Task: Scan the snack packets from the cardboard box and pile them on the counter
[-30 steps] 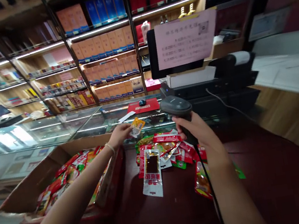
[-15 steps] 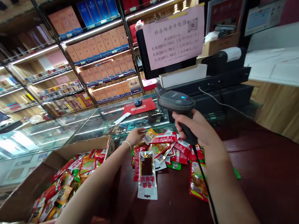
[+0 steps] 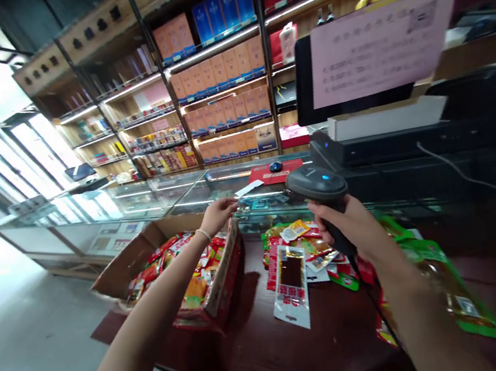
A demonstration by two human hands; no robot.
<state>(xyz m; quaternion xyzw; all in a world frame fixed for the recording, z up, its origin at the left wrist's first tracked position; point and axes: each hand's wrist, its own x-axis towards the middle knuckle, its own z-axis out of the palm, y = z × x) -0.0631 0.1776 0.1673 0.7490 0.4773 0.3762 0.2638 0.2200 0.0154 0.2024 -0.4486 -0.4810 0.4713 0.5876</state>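
Note:
My right hand (image 3: 348,222) is wrapped round the handle of a black barcode scanner (image 3: 317,184), which shows a blue light on top and trails a cord. Below and beside it lies a pile of snack packets (image 3: 311,245) in red, yellow and green. A white packet with a dark window (image 3: 289,287) lies at the pile's front. My left hand (image 3: 219,216) hovers above the far right corner of a cardboard box (image 3: 227,285), its fingers stretched out and nothing visible in them. Inside the box are many similar snack packets (image 3: 197,277).
Large green-edged packets (image 3: 452,284) lie right of my right forearm. Behind the brown table (image 3: 259,356) runs a glass counter (image 3: 172,192) with a mouse (image 3: 276,166) on a red mat. A monitor bearing a pink sign (image 3: 377,47) stands at the back right. Shelves of boxed goods line the wall.
The view has swung left. My left hand has moved from the packet pile to above the box's corner. My right hand still holds the scanner over the pile.

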